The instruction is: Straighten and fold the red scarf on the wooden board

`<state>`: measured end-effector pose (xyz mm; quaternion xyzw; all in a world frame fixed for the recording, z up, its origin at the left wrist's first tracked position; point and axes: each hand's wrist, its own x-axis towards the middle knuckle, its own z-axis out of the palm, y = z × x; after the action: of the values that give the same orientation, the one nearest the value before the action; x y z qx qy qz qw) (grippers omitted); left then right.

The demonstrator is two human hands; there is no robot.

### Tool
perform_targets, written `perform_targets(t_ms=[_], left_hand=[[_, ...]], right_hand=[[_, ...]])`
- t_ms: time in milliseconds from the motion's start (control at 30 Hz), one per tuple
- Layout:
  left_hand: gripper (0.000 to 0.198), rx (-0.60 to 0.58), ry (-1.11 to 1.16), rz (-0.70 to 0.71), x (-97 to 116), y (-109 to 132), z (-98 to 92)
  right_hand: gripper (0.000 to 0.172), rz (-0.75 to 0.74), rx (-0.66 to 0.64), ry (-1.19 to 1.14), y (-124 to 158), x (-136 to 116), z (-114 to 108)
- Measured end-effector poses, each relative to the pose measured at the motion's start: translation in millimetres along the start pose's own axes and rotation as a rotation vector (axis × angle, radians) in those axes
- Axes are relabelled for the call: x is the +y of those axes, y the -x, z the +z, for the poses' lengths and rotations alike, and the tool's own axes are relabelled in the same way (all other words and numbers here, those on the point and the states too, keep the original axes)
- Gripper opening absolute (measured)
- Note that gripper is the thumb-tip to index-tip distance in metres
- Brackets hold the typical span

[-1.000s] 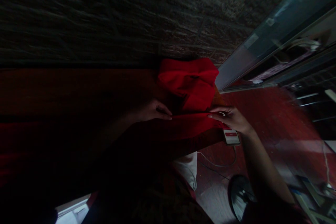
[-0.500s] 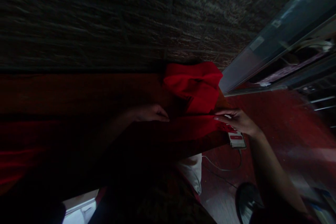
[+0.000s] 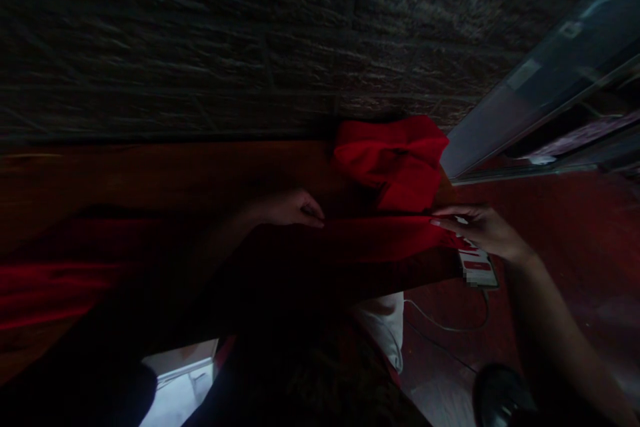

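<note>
A long strip of red cloth [image 3: 380, 237] lies along the wooden table [image 3: 240, 167]. My right hand [image 3: 475, 227] pinches its upper edge near the table's right end. My left hand [image 3: 295, 208] is closed in a pinch on the same edge, further left; deep shadow covers much of the cloth below it. Between the hands the edge runs straight and taut. Behind my right hand a bunched part of red cloth [image 3: 400, 153] rises against the wall. More red cloth [image 3: 60, 280] spreads out at the far left.
A phone [image 3: 479, 268] with a cable lies at the table's right end, just below my right hand. A rough stone wall [image 3: 225, 47] backs the table. To the right are a grey door frame [image 3: 500, 107] and a red floor [image 3: 560, 220]. A white bag-like thing [image 3: 385, 327] hangs below the edge.
The view has shifted, so the table, phone and cloth appear further right. My hands have moved slightly apart along the cloth, and its edge between them looks straighter and better lit.
</note>
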<state>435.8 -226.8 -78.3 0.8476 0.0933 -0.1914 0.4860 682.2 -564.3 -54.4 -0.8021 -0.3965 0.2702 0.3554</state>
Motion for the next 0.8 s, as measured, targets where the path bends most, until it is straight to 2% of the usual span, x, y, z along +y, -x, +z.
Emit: perform_targets(t_ms=[133, 300, 433, 567, 667, 800], left_hand=[[0.024, 0.009, -0.032, 0.022, -3.5, 2.4, -0.8], [0.023, 0.134, -0.081, 0.088, -8.8, 2.7, -0.5], [0.031, 0.088, -0.102, 0.029, -13.5, 5.4, -3.8], [0.029, 0.021, -0.137, 0.005, -16.9, 9.0, -8.8], [0.027, 0.042, -0.138, -0.032, -17.5, 11.3, -10.9], [0.026, 0.067, -0.159, -0.070, -17.7, 14.9, -11.4]], right_hand=[[0.046, 0.032, 0.030, -0.014, 2.2, -2.6, 3.9], [0.050, 0.078, 0.028, -0.032, 1.8, -0.2, 1.1], [0.049, 0.099, 0.015, -0.095, -0.5, -0.8, -0.4], [0.045, 0.122, 0.035, -0.153, 2.3, -4.9, -0.8], [0.045, 0.133, 0.070, -0.164, 5.5, -5.8, -1.0], [0.046, 0.099, 0.015, -0.130, 3.5, 4.5, 3.0]])
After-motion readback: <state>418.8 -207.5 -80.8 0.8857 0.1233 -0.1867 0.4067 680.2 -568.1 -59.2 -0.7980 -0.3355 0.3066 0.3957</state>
